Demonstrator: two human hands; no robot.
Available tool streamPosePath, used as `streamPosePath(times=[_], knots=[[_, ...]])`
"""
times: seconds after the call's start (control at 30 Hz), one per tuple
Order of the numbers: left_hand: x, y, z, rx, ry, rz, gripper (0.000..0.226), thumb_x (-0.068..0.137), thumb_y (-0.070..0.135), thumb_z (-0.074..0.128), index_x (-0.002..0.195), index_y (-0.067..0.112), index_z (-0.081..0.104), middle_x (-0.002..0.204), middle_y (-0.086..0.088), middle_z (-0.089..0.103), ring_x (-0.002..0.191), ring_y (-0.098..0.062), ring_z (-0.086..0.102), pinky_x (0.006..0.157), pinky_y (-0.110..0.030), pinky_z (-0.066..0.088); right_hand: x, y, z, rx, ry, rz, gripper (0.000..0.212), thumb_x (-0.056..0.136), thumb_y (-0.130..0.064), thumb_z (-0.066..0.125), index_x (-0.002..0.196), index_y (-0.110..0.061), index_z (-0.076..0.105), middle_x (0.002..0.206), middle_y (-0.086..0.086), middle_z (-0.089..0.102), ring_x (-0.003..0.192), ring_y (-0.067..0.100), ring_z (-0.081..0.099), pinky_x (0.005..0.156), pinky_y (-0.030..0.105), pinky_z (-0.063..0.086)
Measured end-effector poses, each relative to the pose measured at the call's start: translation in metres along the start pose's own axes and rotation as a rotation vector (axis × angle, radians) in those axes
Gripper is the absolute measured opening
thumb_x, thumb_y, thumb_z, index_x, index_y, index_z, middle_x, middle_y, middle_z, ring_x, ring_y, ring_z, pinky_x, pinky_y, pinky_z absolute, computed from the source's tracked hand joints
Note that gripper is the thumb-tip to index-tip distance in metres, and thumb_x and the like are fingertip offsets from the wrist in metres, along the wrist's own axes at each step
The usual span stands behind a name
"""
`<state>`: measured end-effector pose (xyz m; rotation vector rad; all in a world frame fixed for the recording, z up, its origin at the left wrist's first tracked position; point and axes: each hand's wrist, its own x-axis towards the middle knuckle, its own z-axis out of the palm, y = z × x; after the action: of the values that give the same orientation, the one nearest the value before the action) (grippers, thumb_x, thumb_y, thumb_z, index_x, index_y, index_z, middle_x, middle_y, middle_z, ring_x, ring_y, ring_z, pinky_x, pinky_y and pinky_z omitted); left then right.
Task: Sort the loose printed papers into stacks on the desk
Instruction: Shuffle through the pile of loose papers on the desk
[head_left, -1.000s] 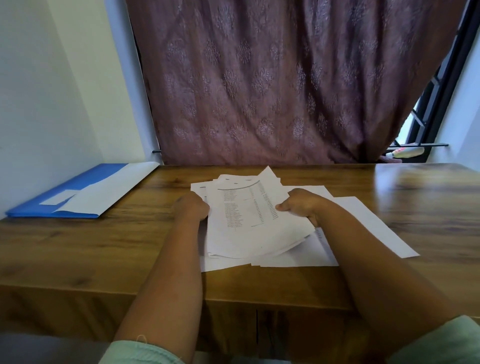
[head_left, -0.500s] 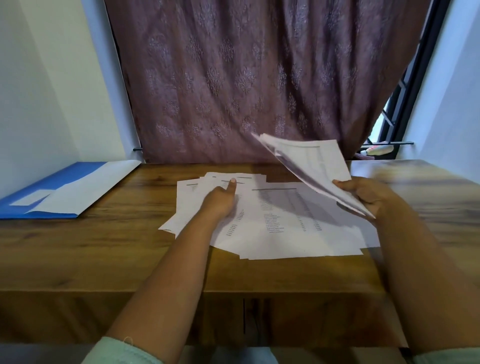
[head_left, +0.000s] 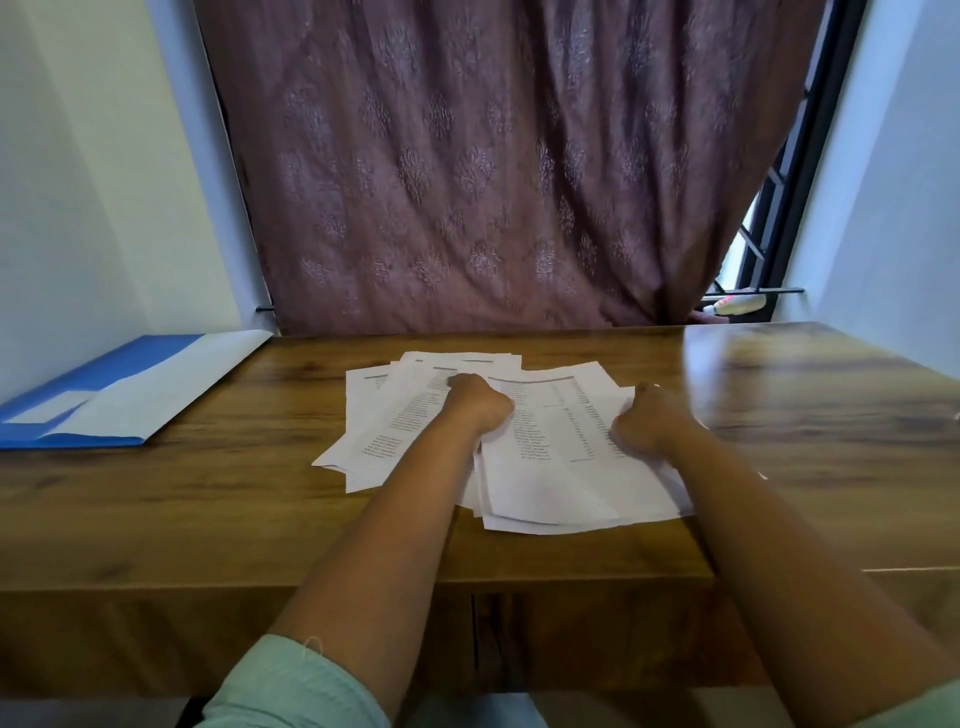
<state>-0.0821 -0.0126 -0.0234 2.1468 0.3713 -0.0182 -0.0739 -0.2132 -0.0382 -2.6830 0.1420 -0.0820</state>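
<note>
Papers (head_left: 550, 483) lie lengthwise toward the curtain (head_left: 467, 166), fanned leftward.

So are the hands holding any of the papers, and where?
Both hands are on the top sheets of the paper pile: the left hand at their left edge, the right hand at their right edge. Whether they grip or only press cannot be told.

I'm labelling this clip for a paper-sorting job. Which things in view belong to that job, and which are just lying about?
Part of the job:
- printed papers, spread overlapping
- wooden desk under them
- left hand and right hand, both on the papers

Just lying about:
- blue folder, with a white envelope on it
- patterned curtain
- bottle on the window ledge
</note>
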Motion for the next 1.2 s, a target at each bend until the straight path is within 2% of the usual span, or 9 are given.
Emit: streamPosePath(times=[0.17,0.33,0.53,0.67,0.77,0.87,0.97,1.13,1.2], knots=[[0.007,-0.001,-0.002,-0.107,-0.056,-0.019,0.05,0.092,0.017,0.068,0.136,0.006,0.048,0.14,-0.01,0.051,0.125,-0.03,0.051,0.088,-0.03,0.046,0.009,0.014,-0.004,0.426,-0.021,0.161,0.039,0.087,-0.012,0.065,0.123,-0.003,0.051,0.103,0.01,0.06,0.094,0.029,0.061,0.076,0.04,0.058],[0.009,-0.002,-0.011,-0.341,-0.161,-0.083,0.039,0.088,0.014,0.072,0.125,0.009,0.058,0.126,-0.013,0.063,0.106,-0.031,0.064,0.09,-0.043,0.054,0.016,0.018,-0.003,0.497,-0.105,0.151,0.021,0.087,-0.016,0.069,0.097,0.0,0.061,0.097,0.015,0.071,0.085,0.031,0.071,0.083,0.047,0.058],[0.012,-0.002,-0.003,-0.346,-0.145,-0.004,0.063,0.087,0.007,0.069,0.14,0.016,0.037,0.128,-0.011,0.057,0.091,-0.025,0.061,0.055,-0.029,0.051,0.019,0.02,0.007,0.554,-0.083,0.047,0.027,0.086,-0.02,0.07,0.11,-0.011,0.063,0.103,0.002,0.069,0.089,0.019,0.067,0.064,0.025,0.053],[0.01,-0.003,-0.008,-0.385,-0.055,0.054,0.084,0.087,-0.001,0.066,0.15,0.019,0.015,0.139,-0.009,0.045,0.097,-0.022,0.054,0.071,-0.033,0.052,0.024,0.024,0.013,0.587,0.008,0.009,0.05,0.081,-0.033,0.075,0.126,-0.018,0.058,0.113,0.0,0.064,0.1,0.019,0.061,0.076,0.029,0.049],[0.008,-0.004,-0.018,-0.622,-0.073,0.245,0.089,0.086,-0.001,0.069,0.154,0.022,0.016,0.14,-0.012,0.051,0.114,-0.028,0.059,0.092,-0.044,0.053,0.023,0.026,0.006,0.714,0.077,-0.066,0.06,0.075,-0.048,0.078,0.123,-0.022,0.054,0.118,-0.003,0.059,0.112,0.022,0.055,0.095,0.04,0.047],[0.0,0.004,-0.031,-0.848,-0.214,0.409,0.071,0.089,-0.004,0.064,0.148,0.018,0.032,0.131,-0.014,0.061,0.113,-0.034,0.064,0.091,-0.052,0.054,0.012,0.027,-0.005,1.097,-0.243,-0.082,0.078,0.069,-0.046,0.08,0.135,-0.015,0.051,0.119,0.003,0.066,0.114,0.027,0.06,0.101,0.047,0.047],[-0.009,0.017,-0.033,-0.85,-0.184,0.478,0.052,0.093,-0.002,0.059,0.141,0.013,0.044,0.128,-0.015,0.064,0.114,-0.035,0.063,0.09,-0.049,0.056,-0.002,0.026,-0.016,1.295,-0.477,-0.121,0.049,0.082,-0.03,0.07,0.126,-0.012,0.06,0.117,0.011,0.069,0.106,0.03,0.067,0.09,0.049,0.055],[-0.026,0.017,-0.027,-0.697,-0.082,0.516,0.038,0.102,0.039,0.043,0.12,0.01,0.058,0.11,-0.012,0.07,0.105,-0.03,0.064,0.091,-0.042,0.051,-0.001,0.04,-0.028,1.439,-0.167,-0.06,0.048,0.088,-0.013,0.066,0.134,-0.01,0.054,0.105,0.01,0.074,0.082,0.023,0.072,0.061,0.034,0.059],[-0.031,0.008,-0.018,-0.526,-0.227,0.488,0.034,0.104,0.039,0.041,0.121,0.015,0.057,0.112,-0.009,0.07,0.097,-0.023,0.067,0.086,-0.037,0.054,-0.007,0.044,-0.032,1.463,-0.118,0.025,0.047,0.095,-0.013,0.055,0.14,-0.003,0.046,0.075,0.005,0.075,0.06,0.015,0.071,0.049,0.025,0.055]])
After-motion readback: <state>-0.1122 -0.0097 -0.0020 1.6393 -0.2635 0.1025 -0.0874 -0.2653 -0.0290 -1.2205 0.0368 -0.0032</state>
